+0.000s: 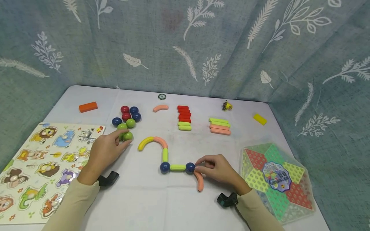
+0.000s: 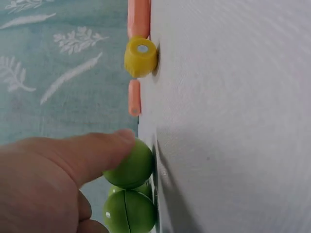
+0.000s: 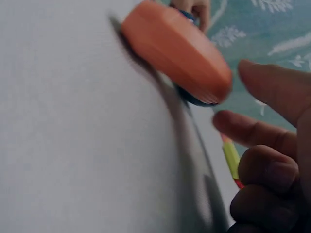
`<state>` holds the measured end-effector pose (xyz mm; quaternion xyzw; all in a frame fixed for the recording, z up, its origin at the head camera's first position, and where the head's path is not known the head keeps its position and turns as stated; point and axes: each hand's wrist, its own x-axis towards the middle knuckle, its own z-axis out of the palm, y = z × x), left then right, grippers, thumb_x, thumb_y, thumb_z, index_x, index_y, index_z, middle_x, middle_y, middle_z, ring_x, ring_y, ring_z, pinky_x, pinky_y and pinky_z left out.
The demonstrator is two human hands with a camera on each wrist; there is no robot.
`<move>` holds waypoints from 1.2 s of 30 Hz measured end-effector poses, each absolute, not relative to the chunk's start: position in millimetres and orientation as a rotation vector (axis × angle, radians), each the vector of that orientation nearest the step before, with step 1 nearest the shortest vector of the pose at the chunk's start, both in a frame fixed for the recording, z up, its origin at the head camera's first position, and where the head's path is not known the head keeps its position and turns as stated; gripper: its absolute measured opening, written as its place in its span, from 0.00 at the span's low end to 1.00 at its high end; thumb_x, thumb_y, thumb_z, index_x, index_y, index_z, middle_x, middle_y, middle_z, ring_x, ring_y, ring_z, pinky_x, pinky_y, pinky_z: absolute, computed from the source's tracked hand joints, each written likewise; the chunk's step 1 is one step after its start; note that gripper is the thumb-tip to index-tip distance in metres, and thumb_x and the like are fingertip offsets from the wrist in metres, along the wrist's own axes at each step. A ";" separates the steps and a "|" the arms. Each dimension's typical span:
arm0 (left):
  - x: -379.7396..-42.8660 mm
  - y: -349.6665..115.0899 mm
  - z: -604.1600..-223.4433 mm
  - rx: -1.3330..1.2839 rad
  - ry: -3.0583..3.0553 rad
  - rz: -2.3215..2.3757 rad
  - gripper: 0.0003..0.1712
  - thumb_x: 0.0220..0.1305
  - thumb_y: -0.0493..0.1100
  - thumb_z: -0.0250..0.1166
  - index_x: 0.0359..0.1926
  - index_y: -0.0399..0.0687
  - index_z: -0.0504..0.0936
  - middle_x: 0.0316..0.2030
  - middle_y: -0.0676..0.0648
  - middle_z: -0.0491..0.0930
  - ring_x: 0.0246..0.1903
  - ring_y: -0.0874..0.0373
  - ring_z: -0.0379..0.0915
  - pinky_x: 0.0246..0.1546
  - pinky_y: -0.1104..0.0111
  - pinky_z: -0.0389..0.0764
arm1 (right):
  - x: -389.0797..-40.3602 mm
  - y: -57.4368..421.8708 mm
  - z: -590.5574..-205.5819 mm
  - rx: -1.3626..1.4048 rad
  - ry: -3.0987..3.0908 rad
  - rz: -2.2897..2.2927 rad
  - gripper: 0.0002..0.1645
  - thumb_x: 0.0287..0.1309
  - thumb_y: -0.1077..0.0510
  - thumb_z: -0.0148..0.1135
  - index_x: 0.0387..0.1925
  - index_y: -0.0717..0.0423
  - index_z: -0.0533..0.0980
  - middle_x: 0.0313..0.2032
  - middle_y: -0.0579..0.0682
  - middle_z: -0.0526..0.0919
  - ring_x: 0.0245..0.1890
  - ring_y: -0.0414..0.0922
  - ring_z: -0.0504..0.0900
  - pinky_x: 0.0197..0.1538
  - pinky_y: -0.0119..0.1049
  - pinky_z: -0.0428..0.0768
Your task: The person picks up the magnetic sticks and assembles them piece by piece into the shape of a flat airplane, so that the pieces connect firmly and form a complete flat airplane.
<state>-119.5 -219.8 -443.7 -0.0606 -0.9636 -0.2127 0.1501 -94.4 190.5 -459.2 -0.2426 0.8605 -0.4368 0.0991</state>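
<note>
My left hand point(image 1: 107, 149) pinches a green ball point(image 1: 128, 136) between thumb and index finger, beside another green ball point(image 2: 127, 211) in the left wrist view. My right hand point(image 1: 218, 168) is at the right end of a joined figure, thumb and index fingertips parted close to a dark blue ball point(image 1: 190, 167). From that ball a curved salmon stick point(image 1: 200, 183) bends toward the front. A straight lime stick point(image 1: 177, 167) links it to a second blue ball point(image 1: 165, 167). Above that, a lime stick point(image 1: 165, 155) leads to a salmon curve point(image 1: 160, 141) and a yellow curve point(image 1: 145, 143).
Red and blue balls point(image 1: 125, 109) cluster beyond my left hand. Red sticks point(image 1: 184, 113) and salmon sticks point(image 1: 220, 131) lie in stacks behind the figure. An animal puzzle board point(image 1: 57, 154) lies left, a hexagonal game board point(image 1: 277, 179) right. A curtain point(image 1: 162, 48) hangs behind.
</note>
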 end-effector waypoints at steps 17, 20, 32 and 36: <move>-104.8 -212.0 -443.6 -0.197 -2.797 -0.640 0.25 0.54 0.53 0.69 0.53 0.57 0.78 0.14 0.54 0.63 0.11 0.59 0.56 0.12 0.67 0.56 | -85.5 192.8 -459.2 -0.657 2.508 -1.250 0.11 0.52 0.37 0.64 0.28 0.36 0.82 0.10 0.42 0.59 0.12 0.37 0.55 0.18 0.31 0.58; -91.9 -203.0 -438.9 -0.296 -2.773 -0.649 0.24 0.53 0.54 0.70 0.52 0.59 0.78 0.12 0.57 0.61 0.11 0.62 0.54 0.12 0.69 0.56 | -85.2 192.1 -458.2 -0.628 2.502 -1.248 0.11 0.51 0.37 0.64 0.28 0.36 0.82 0.09 0.42 0.59 0.12 0.37 0.55 0.18 0.31 0.58; -29.0 -111.0 -429.8 -1.031 -2.652 -0.960 0.22 0.54 0.52 0.70 0.52 0.64 0.80 0.16 0.70 0.62 0.14 0.76 0.53 0.15 0.79 0.59 | -85.4 191.4 -453.0 -0.630 2.479 -1.199 0.11 0.53 0.36 0.62 0.28 0.34 0.82 0.09 0.41 0.60 0.12 0.38 0.56 0.19 0.31 0.59; -18.7 -80.3 -440.7 -1.359 -2.569 -1.086 0.18 0.58 0.51 0.67 0.51 0.64 0.80 0.21 0.72 0.69 0.17 0.80 0.52 0.18 0.85 0.58 | -83.1 190.9 -455.8 -0.619 2.455 -1.205 0.11 0.54 0.37 0.62 0.28 0.34 0.82 0.09 0.41 0.59 0.11 0.37 0.55 0.18 0.31 0.59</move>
